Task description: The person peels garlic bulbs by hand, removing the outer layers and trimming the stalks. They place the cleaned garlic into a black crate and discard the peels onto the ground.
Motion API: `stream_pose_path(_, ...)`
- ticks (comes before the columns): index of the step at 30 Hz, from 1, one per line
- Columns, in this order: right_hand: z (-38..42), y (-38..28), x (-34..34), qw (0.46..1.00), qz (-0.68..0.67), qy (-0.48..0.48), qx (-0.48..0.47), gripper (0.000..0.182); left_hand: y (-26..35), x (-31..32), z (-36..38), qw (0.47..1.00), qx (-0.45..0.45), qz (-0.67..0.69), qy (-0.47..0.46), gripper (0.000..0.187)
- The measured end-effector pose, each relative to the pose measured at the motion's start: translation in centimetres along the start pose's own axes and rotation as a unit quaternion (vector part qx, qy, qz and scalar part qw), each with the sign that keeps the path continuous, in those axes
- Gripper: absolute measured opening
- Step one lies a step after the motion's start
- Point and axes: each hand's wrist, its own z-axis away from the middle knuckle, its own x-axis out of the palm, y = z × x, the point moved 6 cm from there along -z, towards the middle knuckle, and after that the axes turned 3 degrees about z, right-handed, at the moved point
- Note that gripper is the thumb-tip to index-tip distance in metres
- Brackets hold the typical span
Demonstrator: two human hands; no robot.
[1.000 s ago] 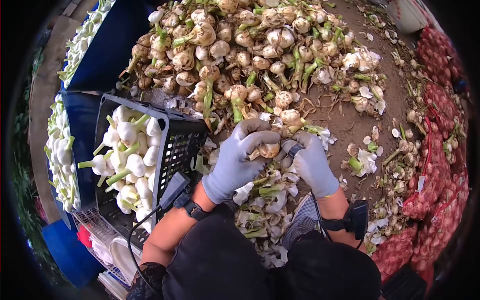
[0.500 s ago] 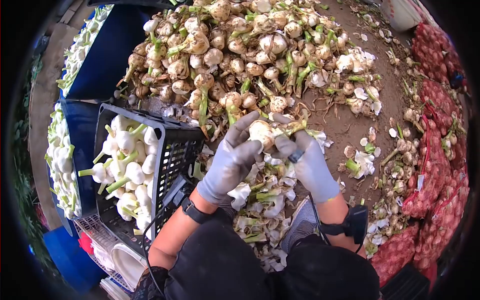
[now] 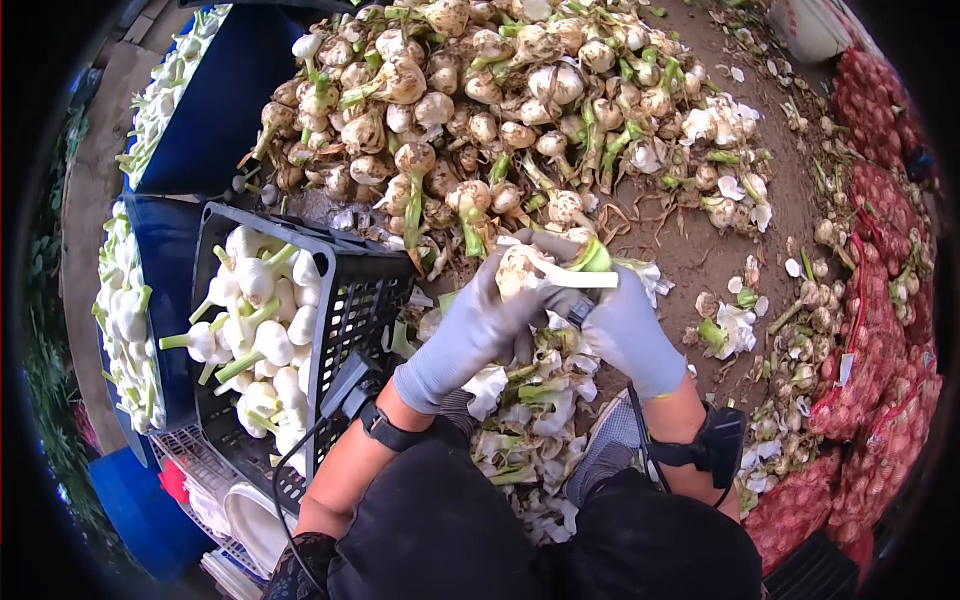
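In front of my knees, my gloved left hand (image 3: 465, 325) is closed around a garlic bulb (image 3: 518, 272), whose pale stem points right. My gloved right hand (image 3: 625, 325) has its fingers closed at that stem, on a green-white outer leaf (image 3: 594, 256) that has come partly away from it. Fingers overlap there, so the exact grip is partly hidden. Just beyond both hands lies a heap of unpeeled garlic (image 3: 470, 120) with soil and roots on it. Below them, stripped garlic skins (image 3: 540, 430) cover the ground between my feet.
On the left, a black crate (image 3: 345, 290) holds cleaned garlic (image 3: 265, 345). Blue containers (image 3: 165, 270) beside it are also filled with white bulbs. Red mesh sacks (image 3: 870, 390) line the right side. Small bulbs and scraps (image 3: 800, 350) lie on the brown ground.
The outer leaf has been pulled away from the stem by my right hand, baring a white length of stem. My left hand has turned the bulb slightly.
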Motion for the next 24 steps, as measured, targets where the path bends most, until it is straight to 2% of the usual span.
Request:
stream_pose_path(1, 0.1, 1.0, -0.5, 1.000, -0.002, 0.003, 0.002, 0.042, -1.0, -0.4, -0.2, 1.000, -0.003, -0.001, -0.002, 0.073)
stream_pose_path(2, 0.1, 2.8, -0.9, 0.993, 0.103, 0.003, 0.051, 0.039, -1.3, -1.5, -0.5, 0.985, 0.088, -0.143, 0.048, 0.069)
stream_pose_path(3, 0.1, 4.1, -1.3, 0.973, 0.207, 0.001, 0.099, 0.037, -1.2, -2.1, -0.4, 0.938, 0.178, -0.281, 0.096, 0.065)
stream_pose_path(4, 0.4, 3.3, -0.8, 0.978, 0.197, -0.016, 0.067, 0.035, -0.8, -2.3, 0.1, 0.974, 0.117, -0.156, 0.114, 0.054)
stream_pose_path(5, 0.9, 2.8, -0.2, 0.978, 0.197, -0.018, 0.069, 0.035, 0.1, -3.3, 0.2, 0.971, 0.126, -0.135, 0.152, 0.050)
stream_pose_path(7, 2.2, 2.8, 1.1, 0.988, 0.078, -0.018, 0.134, 0.034, 1.1, -4.7, -0.3, 0.953, 0.166, -0.209, 0.145, 0.048)
stream_pose_path(8, 2.1, 3.6, 1.5, 0.992, 0.077, -0.025, 0.101, 0.033, 1.7, -4.1, -0.4, 0.948, 0.243, -0.134, 0.158, 0.048)
stream_pose_path(9, 1.8, 3.6, 1.5, 0.992, 0.078, -0.029, 0.099, 0.033, 2.0, -4.2, -0.1, 0.947, 0.245, -0.135, 0.161, 0.048)
stream_pose_path(11, 1.6, 3.1, 1.3, 0.991, 0.120, -0.010, 0.066, 0.029, 3.1, -2.5, 0.6, 0.933, 0.258, -0.234, 0.093, 0.048)
stream_pose_path(13, 2.1, 2.3, 1.5, 0.987, 0.144, -0.013, 0.071, 0.023, 2.0, -2.3, 0.4, 0.923, 0.283, -0.251, 0.068, 0.042)
stream_pose_path(14, 2.1, 0.8, 1.5, 0.948, 0.318, -0.011, 0.003, 0.020, 0.8, -3.1, 0.1, 0.960, 0.214, -0.167, 0.061, 0.040)
stream_pose_path(15, 2.0, -0.4, 1.7, 0.874, 0.481, -0.007, -0.066, 0.017, -0.2, -3.6, -0.3, 0.985, 0.145, -0.082, 0.053, 0.038)
stream_pose_path(16, 1.5, 0.0, 0.1, 0.832, 0.549, 0.031, -0.075, 0.016, 0.9, -3.0, 0.1, 0.990, 0.130, -0.038, 0.033, 0.035)
stream_pose_path(17, 1.3, 0.5, -1.3, 0.832, 0.550, 0.030, -0.073, 0.016, 0.8, -2.8, 0.4, 0.990, 0.129, -0.036, 0.033, 0.035)
stream_pose_path(19, 0.5, 2.5, -5.2, 0.784, 0.613, 0.052, 0.084, 0.023, 1.3, -1.7, 1.0, 0.975, 0.162, 0.141, -0.061, 0.040)
stream_pose_path(20, 1.3, 3.4, -4.3, 0.815, 0.573, -0.038, 0.071, 0.031, 1.5, -1.5, 1.1, 0.963, 0.181, 0.192, -0.062, 0.039)
stream_pose_path(21, 2.5, 3.8, -3.5, 0.817, 0.571, -0.041, 0.071, 0.031, 1.8, -1.8, 0.7, 0.958, 0.196, 0.207, -0.023, 0.038)
stream_pose_path(23, 3.9, 2.3, 1.0, 0.778, 0.604, -0.173, 0.013, 0.040, 0.7, -3.0, 0.2, 0.953, 0.203, 0.217, 0.060, 0.036)
stream_pose_path(24, 3.7, 0.6, 1.7, 0.796, 0.592, -0.125, -0.031, 0.047, 0.6, -2.8, 0.0, 0.953, 0.200, 0.219, 0.058, 0.036)
